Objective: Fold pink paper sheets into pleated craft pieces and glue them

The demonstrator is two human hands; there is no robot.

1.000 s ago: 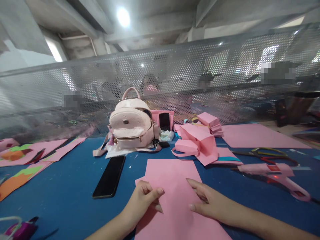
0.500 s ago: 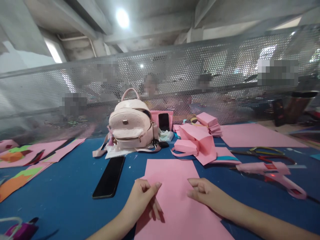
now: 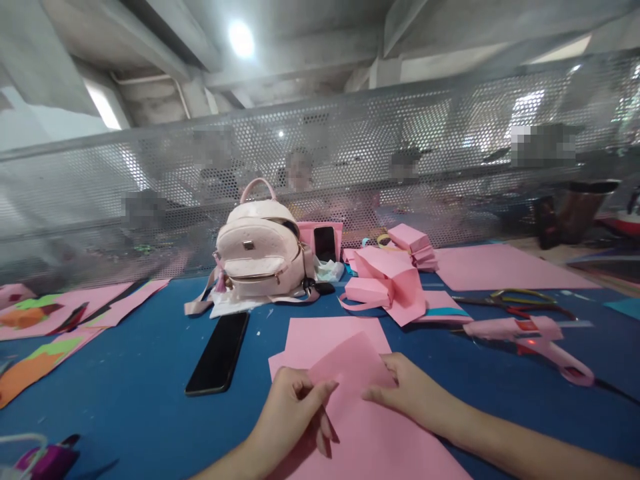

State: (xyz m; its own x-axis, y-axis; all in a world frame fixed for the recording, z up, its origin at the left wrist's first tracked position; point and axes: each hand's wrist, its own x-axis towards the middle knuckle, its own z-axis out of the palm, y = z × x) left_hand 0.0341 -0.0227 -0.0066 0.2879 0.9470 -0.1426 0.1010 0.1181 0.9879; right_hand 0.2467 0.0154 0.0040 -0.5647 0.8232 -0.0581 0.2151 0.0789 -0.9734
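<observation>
A pink sheet of paper [image 3: 353,367] is raised and tilted between my two hands, one corner pointing up. At its left edge my left hand [image 3: 287,417] is closed, thumb and index finger pinching the paper and the other fingers curled below. My right hand [image 3: 423,393] grips the right side with the thumb in front and the fingers partly hidden behind. Underneath, more pink paper [image 3: 307,331] lies flat on the blue table [image 3: 150,373]. The lower end of the raised sheet blends into the pink beneath, so its outline there is unclear.
A black phone [image 3: 219,353] lies left of my hands, before a pale pink backpack [image 3: 260,250]. Folded pink paper pieces [image 3: 400,287] sit behind. On the right are scissors [image 3: 520,300] and a pink glue gun [image 3: 530,333] with its red light lit. A perforated metal screen [image 3: 345,153] stands behind.
Half a second ago both hands hovered apart over the flat paper. Now they hold a pink sheet lifted between them. The view has shifted slightly.
</observation>
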